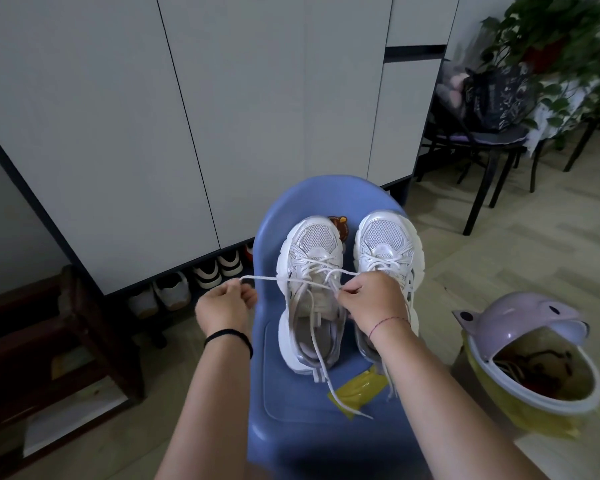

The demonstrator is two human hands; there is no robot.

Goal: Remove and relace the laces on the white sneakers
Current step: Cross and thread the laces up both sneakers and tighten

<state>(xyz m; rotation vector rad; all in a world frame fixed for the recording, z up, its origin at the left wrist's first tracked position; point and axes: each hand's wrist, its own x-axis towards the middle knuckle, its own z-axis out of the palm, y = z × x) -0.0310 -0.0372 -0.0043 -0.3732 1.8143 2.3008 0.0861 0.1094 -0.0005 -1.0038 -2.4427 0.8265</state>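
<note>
Two white sneakers stand side by side, toes away from the person, on the seat of a blue plastic chair [291,427]. Both have mesh toe panels and thick white soles.

The left sneaker [317,244] is partly unlaced: crossings remain at the eyelets nearest the toe, and the tongue area behind them is open. One strand of its lace [284,279] runs taut and level to the left. The other end trails over the heel onto the seat, beside a yellow wrapper [359,388].

The left hand [224,306] pinches the taut strand's end in curled fingers. The right hand [374,299] pinches the lace at the eyelets and partly hides the right sneaker [383,237], which shows laced crossings.

A waste bin [530,401] stands on the floor to the right, its pink lid [520,313] tilted open. It has a yellow liner [551,426] and dark contents that cannot be identified.
</note>
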